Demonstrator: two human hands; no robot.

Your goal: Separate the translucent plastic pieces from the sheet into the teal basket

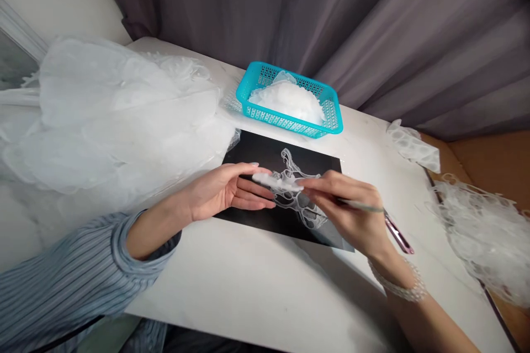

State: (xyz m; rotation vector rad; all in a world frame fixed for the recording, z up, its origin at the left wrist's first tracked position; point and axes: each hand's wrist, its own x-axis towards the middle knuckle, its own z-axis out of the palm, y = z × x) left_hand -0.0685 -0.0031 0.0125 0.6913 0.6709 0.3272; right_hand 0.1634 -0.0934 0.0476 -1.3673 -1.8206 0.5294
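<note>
My right hand (351,204) pinches a small stack of thin white translucent pieces (277,181) between thumb and fingertips. A slim grey tool (360,206), its exact kind unclear, is tucked in the same hand and points right. Palm up, my left hand (232,190) has its fingers stretched out beside the stack's left end; whether it touches the stack I cannot tell. Below both hands, a lacy translucent sheet with cut-out holes (310,215) lies on a black mat (256,220).
Behind the mat stands a turquoise basket (290,117) with white pieces inside. A large heap of translucent white sheets (116,116) fills the left. At right are a pinkish slim tool (399,234), a perforated scrap (414,146) and tangled offcuts (488,237) over a brown box.
</note>
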